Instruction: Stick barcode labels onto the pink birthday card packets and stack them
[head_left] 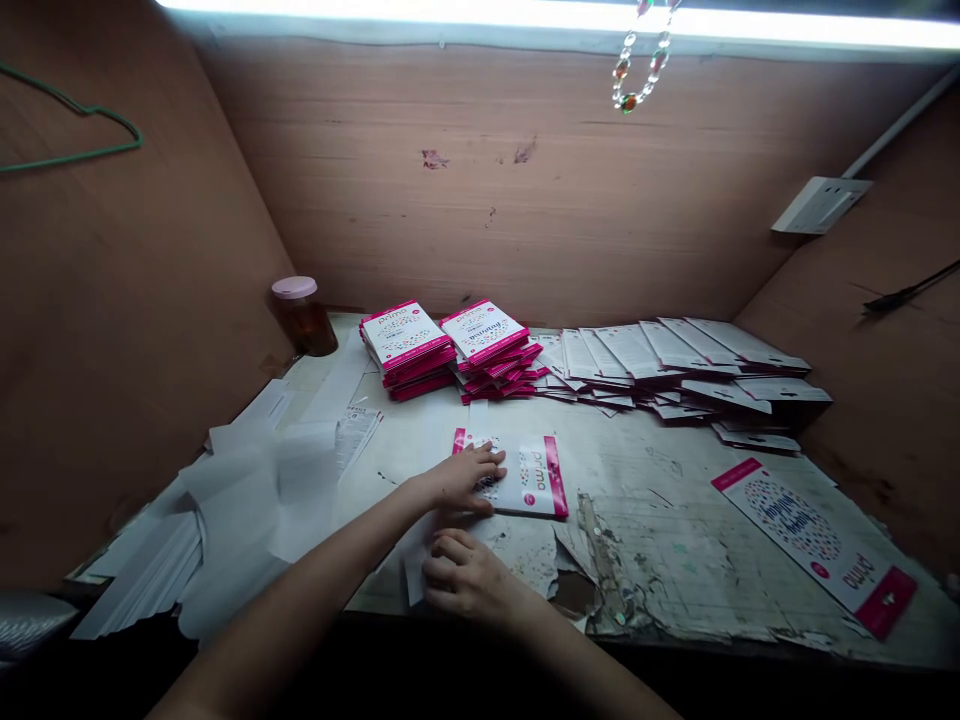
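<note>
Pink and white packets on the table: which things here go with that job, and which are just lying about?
Likely for the job:
packet under the left hand
stacked packets
fanned-out packets
white papers, maybe

Probably just there:
pink-lidded jar
green hanger
hanging beads

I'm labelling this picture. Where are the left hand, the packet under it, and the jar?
Left hand (pixel 463 479): head view, back of the hand.
Packet (pixel 534 480): head view, its uncovered face.
Jar (pixel 310 326): head view, its brown side.
</note>
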